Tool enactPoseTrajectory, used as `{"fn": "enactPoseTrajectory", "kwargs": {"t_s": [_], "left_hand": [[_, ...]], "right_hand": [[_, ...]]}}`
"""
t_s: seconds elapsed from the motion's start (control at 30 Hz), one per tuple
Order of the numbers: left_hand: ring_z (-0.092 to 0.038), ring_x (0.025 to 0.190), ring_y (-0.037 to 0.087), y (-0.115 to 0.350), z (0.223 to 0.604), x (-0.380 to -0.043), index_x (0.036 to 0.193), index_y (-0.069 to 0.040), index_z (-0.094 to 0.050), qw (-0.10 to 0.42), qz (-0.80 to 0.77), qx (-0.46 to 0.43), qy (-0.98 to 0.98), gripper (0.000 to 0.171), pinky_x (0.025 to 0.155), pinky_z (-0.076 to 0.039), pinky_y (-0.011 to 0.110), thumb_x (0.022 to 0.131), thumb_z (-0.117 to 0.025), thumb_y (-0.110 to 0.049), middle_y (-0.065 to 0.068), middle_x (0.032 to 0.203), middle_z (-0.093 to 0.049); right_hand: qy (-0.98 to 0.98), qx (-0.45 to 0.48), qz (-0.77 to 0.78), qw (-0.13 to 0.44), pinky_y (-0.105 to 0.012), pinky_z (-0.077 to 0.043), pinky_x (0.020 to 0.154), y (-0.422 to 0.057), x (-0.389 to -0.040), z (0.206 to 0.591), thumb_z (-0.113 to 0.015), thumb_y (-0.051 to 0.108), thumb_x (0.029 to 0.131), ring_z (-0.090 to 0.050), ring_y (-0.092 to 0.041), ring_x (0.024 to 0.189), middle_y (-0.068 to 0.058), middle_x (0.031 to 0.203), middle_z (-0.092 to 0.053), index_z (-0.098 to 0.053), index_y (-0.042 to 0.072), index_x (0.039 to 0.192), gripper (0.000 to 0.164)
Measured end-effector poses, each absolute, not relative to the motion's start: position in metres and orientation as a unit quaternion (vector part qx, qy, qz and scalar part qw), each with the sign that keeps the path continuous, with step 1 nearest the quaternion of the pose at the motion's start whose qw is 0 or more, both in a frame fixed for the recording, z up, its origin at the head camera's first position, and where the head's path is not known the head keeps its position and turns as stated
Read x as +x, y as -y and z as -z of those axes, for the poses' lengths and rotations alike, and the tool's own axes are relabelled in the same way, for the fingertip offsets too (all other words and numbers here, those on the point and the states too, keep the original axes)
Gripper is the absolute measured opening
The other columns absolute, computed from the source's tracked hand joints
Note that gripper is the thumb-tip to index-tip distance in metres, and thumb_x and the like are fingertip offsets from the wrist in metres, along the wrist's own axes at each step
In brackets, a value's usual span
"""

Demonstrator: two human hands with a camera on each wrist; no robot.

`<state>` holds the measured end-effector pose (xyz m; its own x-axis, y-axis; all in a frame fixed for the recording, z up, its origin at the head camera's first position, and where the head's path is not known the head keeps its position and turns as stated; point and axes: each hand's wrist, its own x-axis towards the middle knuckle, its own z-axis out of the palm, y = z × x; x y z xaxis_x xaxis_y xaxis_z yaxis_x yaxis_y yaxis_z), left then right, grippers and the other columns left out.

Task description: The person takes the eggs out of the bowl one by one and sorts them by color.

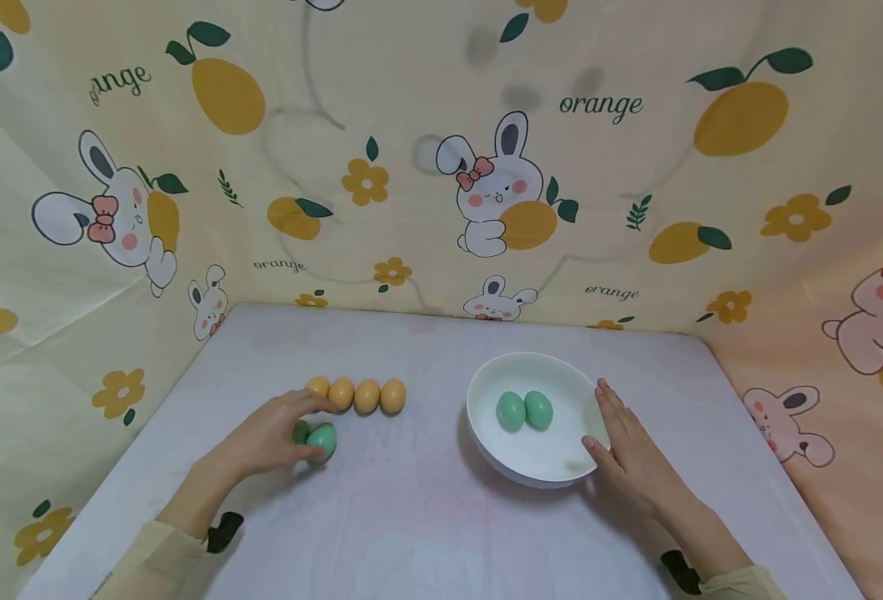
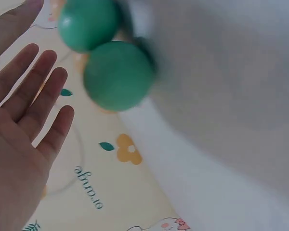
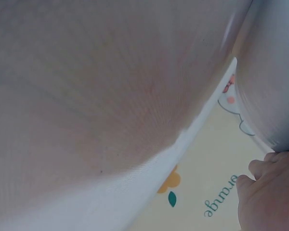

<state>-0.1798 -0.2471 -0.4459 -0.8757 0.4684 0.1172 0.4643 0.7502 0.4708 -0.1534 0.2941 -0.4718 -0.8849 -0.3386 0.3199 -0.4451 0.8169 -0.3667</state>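
Two green eggs lie side by side on the left of the table, the nearer green egg (image 1: 323, 442) in front of the other one (image 1: 301, 432). My left hand (image 1: 280, 429) reaches over them from the left, thumb low beside the nearer egg and fingers above. In the left wrist view the fingers (image 2: 43, 96) are extended and spread, apart from the green eggs (image 2: 118, 77). A white bowl (image 1: 531, 475) stands at centre right with two green eggs (image 1: 524, 410) inside. My right hand (image 1: 636, 458) rests against the bowl's right side, fingers straight, thumb at the rim.
Several yellow eggs (image 1: 367, 396) form a row behind the left hand, the leftmost partly hidden by it. The white table (image 1: 404, 533) ends at a patterned cloth (image 1: 396, 125) that hangs at the back and both sides.
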Motion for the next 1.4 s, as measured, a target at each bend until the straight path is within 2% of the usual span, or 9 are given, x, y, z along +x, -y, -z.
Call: {"fn": "enactPoseTrajectory", "kwargs": {"t_s": [0.1,0.23,0.4,0.53,0.7,0.9,1.03,1.2,1.4], "left_hand": [[-0.066,0.115,0.031,0.24,0.439,-0.181,0.127,-0.01,-0.069,-0.028,-0.267,0.273,-0.924,0.049,0.099,-0.053,0.052,0.082,-0.089,-0.015,0.004,0.126,-0.068],[-0.068,0.103,0.022,0.224,0.428,-0.184,0.126,-0.011,-0.067,-0.075,-0.283,0.296,-0.909,0.041,0.09,-0.058,0.042,0.088,-0.083,-0.01,0.001,0.124,-0.067],[-0.065,0.096,0.015,0.198,0.414,-0.189,0.126,-0.015,-0.067,-0.102,-0.32,0.31,-0.889,0.037,0.079,-0.057,0.034,0.092,-0.08,-0.01,-0.003,0.125,-0.067],[-0.064,0.095,0.012,0.178,0.407,-0.196,0.126,-0.015,-0.067,-0.126,-0.34,0.341,-0.868,0.034,0.078,-0.055,0.034,0.094,-0.077,-0.011,-0.004,0.125,-0.067],[-0.066,0.095,0.012,0.153,0.403,-0.208,0.126,-0.013,-0.068,-0.147,-0.361,0.381,-0.839,0.033,0.078,-0.055,0.036,0.095,-0.076,-0.009,-0.002,0.123,-0.068],[-0.066,0.099,0.014,0.121,0.395,-0.215,0.128,-0.014,-0.067,-0.132,-0.374,0.394,-0.829,0.033,0.082,-0.054,0.034,0.096,-0.075,-0.013,-0.002,0.127,-0.067],[-0.064,0.101,0.013,0.098,0.394,-0.219,0.128,-0.013,-0.067,-0.113,-0.367,0.397,-0.834,0.034,0.082,-0.055,0.031,0.096,-0.076,-0.014,-0.003,0.128,-0.066],[-0.062,0.104,0.011,0.071,0.395,-0.225,0.129,-0.01,-0.066,-0.079,-0.353,0.421,-0.831,0.034,0.074,-0.053,0.026,0.097,-0.075,-0.015,-0.003,0.128,-0.065],[-0.061,0.104,0.008,0.042,0.395,-0.231,0.131,-0.014,-0.065,-0.03,-0.32,0.436,-0.841,0.035,0.074,-0.051,0.024,0.098,-0.074,-0.02,-0.003,0.129,-0.064]], "right_hand": [[0.946,0.205,-0.222,0.119,-0.021,0.0,0.124,-0.295,-0.153,0.473,-0.055,0.031,0.107,-0.021,-0.042,0.155,-0.019,0.172,-0.016,-0.016,0.001,0.165,0.076],[0.947,0.201,-0.225,0.114,-0.026,-0.003,0.126,-0.295,-0.152,0.473,-0.055,0.032,0.107,-0.02,-0.042,0.156,-0.019,0.172,-0.016,-0.016,0.001,0.165,0.076],[0.947,0.2,-0.223,0.112,-0.031,-0.006,0.128,-0.296,-0.152,0.473,-0.055,0.032,0.107,-0.021,-0.043,0.155,-0.019,0.172,-0.016,-0.015,0.003,0.165,0.077],[0.947,0.202,-0.222,0.114,-0.037,-0.01,0.129,-0.296,-0.152,0.473,-0.056,0.032,0.107,-0.022,-0.044,0.154,-0.019,0.172,-0.017,-0.015,0.002,0.165,0.077],[0.946,0.206,-0.223,0.116,-0.035,-0.007,0.128,-0.296,-0.153,0.474,-0.056,0.031,0.107,-0.023,-0.046,0.154,-0.02,0.171,-0.017,-0.015,0.002,0.165,0.077],[0.946,0.209,-0.219,0.119,-0.025,-0.001,0.126,-0.297,-0.154,0.474,-0.055,0.032,0.107,-0.023,-0.046,0.153,-0.02,0.172,-0.016,-0.015,0.002,0.166,0.077],[0.947,0.204,-0.219,0.114,-0.026,-0.002,0.126,-0.297,-0.154,0.474,-0.055,0.032,0.107,-0.023,-0.046,0.154,-0.019,0.172,-0.016,-0.015,0.002,0.166,0.077],[0.948,0.201,-0.221,0.111,-0.03,-0.004,0.127,-0.296,-0.153,0.473,-0.055,0.033,0.107,-0.022,-0.046,0.154,-0.019,0.172,-0.016,-0.015,0.002,0.165,0.077],[0.947,0.204,-0.221,0.115,-0.037,-0.01,0.129,-0.295,-0.154,0.473,-0.055,0.032,0.107,-0.022,-0.044,0.155,-0.018,0.172,-0.016,-0.015,0.003,0.166,0.077]]}}
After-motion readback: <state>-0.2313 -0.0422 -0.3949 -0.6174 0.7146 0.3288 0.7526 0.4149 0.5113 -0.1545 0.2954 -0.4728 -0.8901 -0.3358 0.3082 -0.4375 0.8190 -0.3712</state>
